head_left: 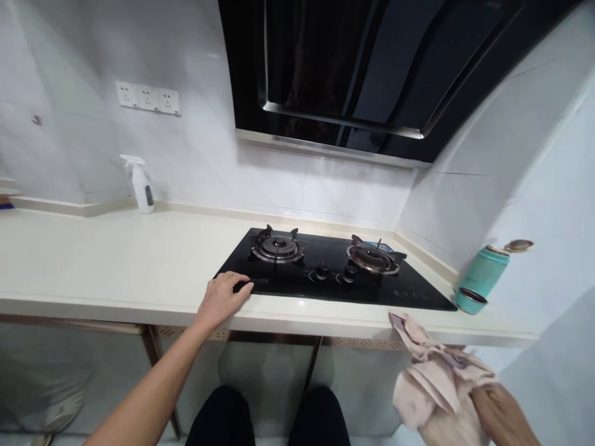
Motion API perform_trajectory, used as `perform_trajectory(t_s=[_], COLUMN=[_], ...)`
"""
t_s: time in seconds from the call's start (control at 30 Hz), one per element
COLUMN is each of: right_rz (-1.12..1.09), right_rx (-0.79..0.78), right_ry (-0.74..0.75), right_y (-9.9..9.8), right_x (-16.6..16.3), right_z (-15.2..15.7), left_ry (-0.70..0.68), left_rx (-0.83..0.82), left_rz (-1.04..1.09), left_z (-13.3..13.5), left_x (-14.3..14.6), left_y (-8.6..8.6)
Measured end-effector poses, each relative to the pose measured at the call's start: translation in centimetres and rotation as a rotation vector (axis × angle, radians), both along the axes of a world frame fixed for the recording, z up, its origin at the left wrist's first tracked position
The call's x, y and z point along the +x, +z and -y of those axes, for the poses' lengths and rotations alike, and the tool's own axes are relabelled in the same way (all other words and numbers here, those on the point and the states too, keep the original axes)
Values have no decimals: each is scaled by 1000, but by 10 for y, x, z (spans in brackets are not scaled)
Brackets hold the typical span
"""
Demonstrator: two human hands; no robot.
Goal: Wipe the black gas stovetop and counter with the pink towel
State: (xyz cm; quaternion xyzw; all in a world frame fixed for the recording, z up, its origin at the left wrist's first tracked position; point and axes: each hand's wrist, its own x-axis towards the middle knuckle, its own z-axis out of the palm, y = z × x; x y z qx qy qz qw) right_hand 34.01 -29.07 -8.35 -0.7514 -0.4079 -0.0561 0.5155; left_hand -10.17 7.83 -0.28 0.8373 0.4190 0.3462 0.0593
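Resting our left hand (pixel 222 300) flat, fingers spread, on the desk (pixel 116 266) edge touching the black stove (pixel 334 282), we gripped a pink cloth (pixel 432 378) in our right hand (pixel 499 415), seemingly closed, below the desk front near a teal flask (pixel 481 279).

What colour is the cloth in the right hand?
Pale pink; the cloth in the right hand shows best in the head view.
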Motion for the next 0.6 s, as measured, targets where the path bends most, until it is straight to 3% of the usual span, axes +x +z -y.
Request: perform_trajectory(t_s=[0.13, 0.27, 0.43, 0.53, 0.6], right_rz=[-203, -472, -643, -601, -481], right_rx=[-298, -222, 6, 114, 124], right_ry=[95, -40, 136, 248, 238], right_y=[0, 13, 72, 115, 135], right_x=[-2, -10, -41, -49, -39], right_z=[25, 13, -42, -85, -114], left_ry=[-3, -3, 8, 10, 5], left_rx=[-17, -11, -2, 6, 12], left_rz=[-8, -3, 6, 12, 20], left_z=[-2, 0, 4, 5, 5], left_x=[1, 1, 2, 2, 1], left_y=[0, -2, -2, -3, -5])
